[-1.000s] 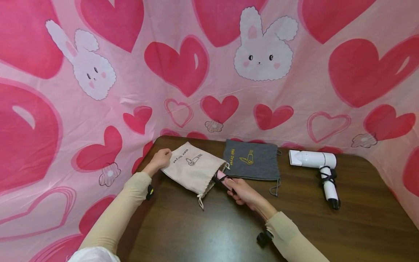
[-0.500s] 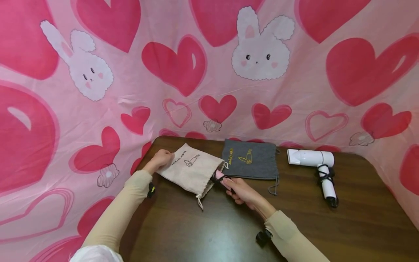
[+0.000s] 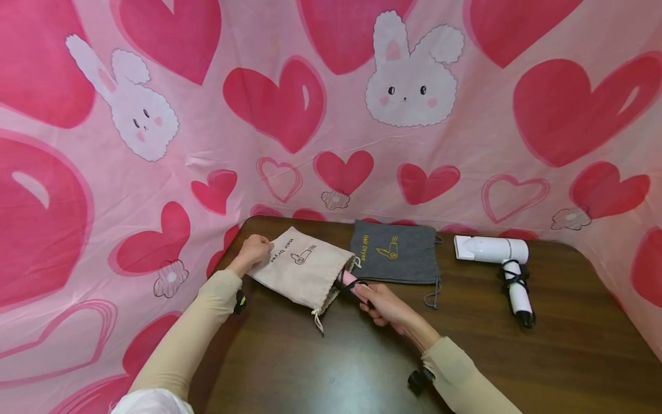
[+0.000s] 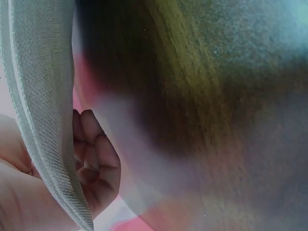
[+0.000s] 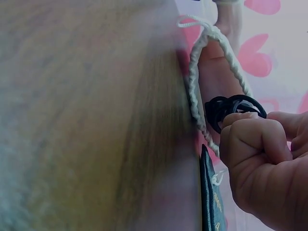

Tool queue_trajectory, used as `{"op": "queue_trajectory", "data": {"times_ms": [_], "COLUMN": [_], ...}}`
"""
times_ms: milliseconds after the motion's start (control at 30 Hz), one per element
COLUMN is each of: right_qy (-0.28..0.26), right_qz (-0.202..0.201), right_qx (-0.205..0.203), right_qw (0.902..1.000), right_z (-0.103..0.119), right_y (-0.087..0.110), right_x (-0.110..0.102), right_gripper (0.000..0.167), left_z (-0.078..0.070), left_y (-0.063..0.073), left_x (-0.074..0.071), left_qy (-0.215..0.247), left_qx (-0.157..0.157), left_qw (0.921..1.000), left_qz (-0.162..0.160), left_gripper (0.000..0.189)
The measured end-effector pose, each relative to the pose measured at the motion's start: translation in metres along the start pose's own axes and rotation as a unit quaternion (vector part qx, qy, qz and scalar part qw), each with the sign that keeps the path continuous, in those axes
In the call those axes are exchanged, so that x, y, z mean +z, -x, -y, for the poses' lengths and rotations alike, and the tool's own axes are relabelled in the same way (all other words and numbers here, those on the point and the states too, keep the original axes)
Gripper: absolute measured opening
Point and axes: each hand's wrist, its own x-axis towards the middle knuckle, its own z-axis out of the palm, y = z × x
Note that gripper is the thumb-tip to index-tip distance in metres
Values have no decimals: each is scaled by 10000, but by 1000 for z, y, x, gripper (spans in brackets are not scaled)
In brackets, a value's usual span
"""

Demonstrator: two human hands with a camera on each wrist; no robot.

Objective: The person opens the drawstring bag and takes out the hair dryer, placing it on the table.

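A cream drawstring pouch (image 3: 302,270) printed "Hair Dryer" lies slanted on the table, its mouth toward the lower right. My left hand (image 3: 254,252) pinches the pouch's closed far-left edge; in the left wrist view the cloth (image 4: 41,86) runs between thumb and curled fingers. My right hand (image 3: 385,307) grips the pink handle of a hair dryer (image 3: 348,279) at the pouch mouth. Black cord (image 5: 221,109) is wound around that handle. In the right wrist view the pouch's rim (image 5: 194,86) rings the dryer, whose head is hidden inside the cloth.
Behind the right hand lies a grey drawstring pouch (image 3: 395,253) with yellow print. A white hair dryer (image 3: 493,251), cord wrapped on its handle, rests at the right of the brown table (image 3: 320,368). Pink heart-print fabric (image 3: 351,138) hangs along the back and left.
The pouch and left hand shifted slightly left in the first half second, partly with the camera view. Since then almost nothing has moved; both hands keep their holds.
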Motion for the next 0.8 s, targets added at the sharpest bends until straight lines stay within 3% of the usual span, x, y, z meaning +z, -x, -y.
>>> {"op": "queue_trajectory", "data": {"times_ms": [200, 800], "right_qy": [-72, -182], "right_qz": [-92, -412], "right_qx": [-18, 68], "right_qw": [9999, 9990], "right_z": [0, -4], "right_y": [4, 12], "right_x": [1, 5], "right_gripper": [36, 35], "left_z": [1, 9], "left_y": [0, 1], "left_x": [0, -2], "left_qy": [10, -3], "left_qx": [73, 52], "left_qw": [9998, 9998], "left_qz": [-172, -170], "left_gripper": [24, 21]}}
